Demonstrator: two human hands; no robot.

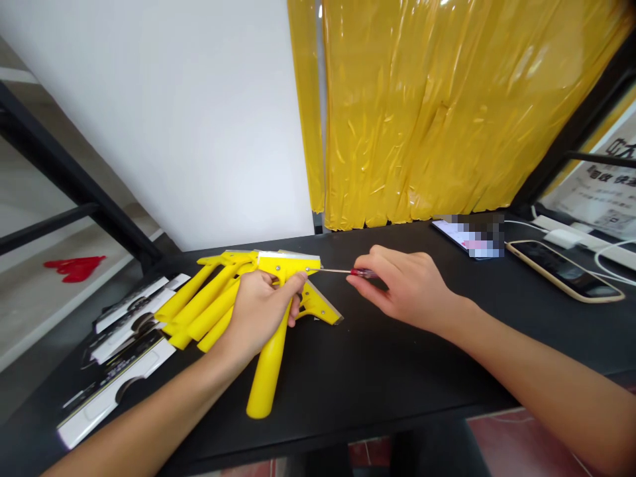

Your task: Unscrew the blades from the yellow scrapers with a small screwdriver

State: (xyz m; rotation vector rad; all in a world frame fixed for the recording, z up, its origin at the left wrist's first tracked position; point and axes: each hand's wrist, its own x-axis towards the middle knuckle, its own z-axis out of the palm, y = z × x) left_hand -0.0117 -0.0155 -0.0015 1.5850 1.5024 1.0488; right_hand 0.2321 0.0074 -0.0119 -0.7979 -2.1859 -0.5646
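Observation:
My left hand grips a yellow plastic scraper around its head, with the handle pointing down toward me. My right hand pinches a small red-handled screwdriver, and its thin shaft reaches the metal-edged head of that scraper. Beside my left hand lies a heap of similar yellow scrapers, and another scraper head shows just past my left fingers. White-and-black packaging cards are stacked in rows left of the heap.
The black table has a smartphone on a charging cable and a blurred phone at the back. A white power strip lies at right. Yellow plastic sheeting hangs behind, beside a white wall.

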